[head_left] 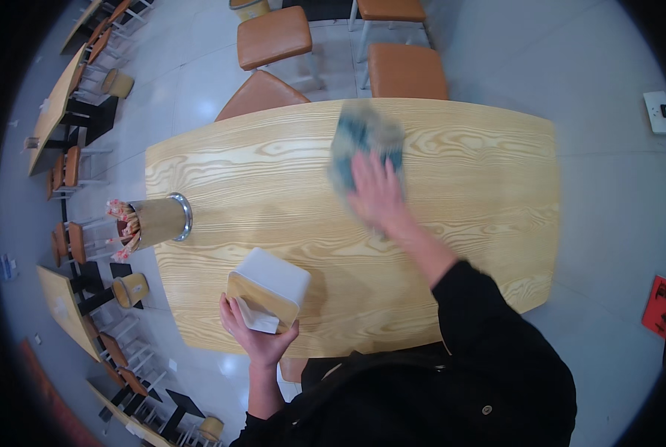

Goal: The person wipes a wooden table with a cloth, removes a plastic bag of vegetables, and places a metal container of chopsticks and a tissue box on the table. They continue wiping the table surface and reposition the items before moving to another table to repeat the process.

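On the wooden table (489,194), my right hand (378,186) lies with its fingers stretched out flat over a blue-green and greyish cloth (354,134). Both the cloth and this hand are smeared by motion, near the table's far middle. At the near left, my left hand (255,335) is closed around a tissue box (284,272) with white sides and a wood-coloured top. The box is tilted, and a white tissue (257,316) sticks out of its slot. Whether the box touches the table cannot be made out.
A cylindrical holder (162,222) filled with pink-tipped sticks stands at the table's left edge. Brown padded stools (273,37) sit beyond the far edge. More tables, stools and bins (129,290) line the left. A white power socket (658,113) is at the far right.
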A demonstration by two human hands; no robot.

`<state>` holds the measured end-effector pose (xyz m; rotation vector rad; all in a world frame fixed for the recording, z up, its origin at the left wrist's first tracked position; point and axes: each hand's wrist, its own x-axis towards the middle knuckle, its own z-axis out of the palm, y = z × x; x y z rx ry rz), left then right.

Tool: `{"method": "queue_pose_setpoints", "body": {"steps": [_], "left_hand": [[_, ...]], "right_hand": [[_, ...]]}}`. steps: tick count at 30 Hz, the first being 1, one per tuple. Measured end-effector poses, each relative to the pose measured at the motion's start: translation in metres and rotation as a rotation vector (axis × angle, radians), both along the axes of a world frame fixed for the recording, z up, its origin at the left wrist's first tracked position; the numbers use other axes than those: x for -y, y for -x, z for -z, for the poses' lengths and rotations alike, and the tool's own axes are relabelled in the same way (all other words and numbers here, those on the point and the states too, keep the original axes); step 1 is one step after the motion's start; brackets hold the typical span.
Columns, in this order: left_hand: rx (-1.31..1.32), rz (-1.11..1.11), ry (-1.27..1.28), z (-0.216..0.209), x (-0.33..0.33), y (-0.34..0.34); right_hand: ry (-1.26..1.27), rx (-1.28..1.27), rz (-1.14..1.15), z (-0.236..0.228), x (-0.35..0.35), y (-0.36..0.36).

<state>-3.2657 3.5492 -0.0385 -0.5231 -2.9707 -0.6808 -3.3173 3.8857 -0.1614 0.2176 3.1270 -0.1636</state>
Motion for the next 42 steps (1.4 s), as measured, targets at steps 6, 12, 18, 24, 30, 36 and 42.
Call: {"method": "queue_pose_setpoints", "body": {"steps": [6, 12, 18, 24, 30, 36, 42], "left_hand": [[0.038, 0.055, -0.053, 0.0, -0.015, 0.008], [0.006, 0.1, -0.046, 0.005, -0.029, 0.004], [0.008, 0.103, 0.001, 0.003, -0.047, -0.006], [-0.003, 0.149, -0.04, 0.006, -0.074, -0.005], [0.026, 0.209, -0.046, 0.008, -0.109, -0.005], [0.021, 0.226, -0.019, 0.015, -0.137, -0.017], [0.008, 0.205, 0.002, 0.018, -0.154, -0.031]], "right_hand": [[0.28, 0.342, -0.417, -0.036, 0.062, -0.215], [0.08, 0.82, 0.095, -0.023, -0.06, -0.091], [-0.082, 0.03, 0.311, 0.008, -0.183, 0.04], [-0.102, 0.049, 0.023, 0.01, -0.076, -0.126], [0.889, 0.416, 0.01, -0.022, -0.028, -0.318], [0.432, 0.621, 0.17, -0.017, -0.161, -0.163], [-0.061, 0.027, 0.256, 0.008, -0.272, -0.037]]}}
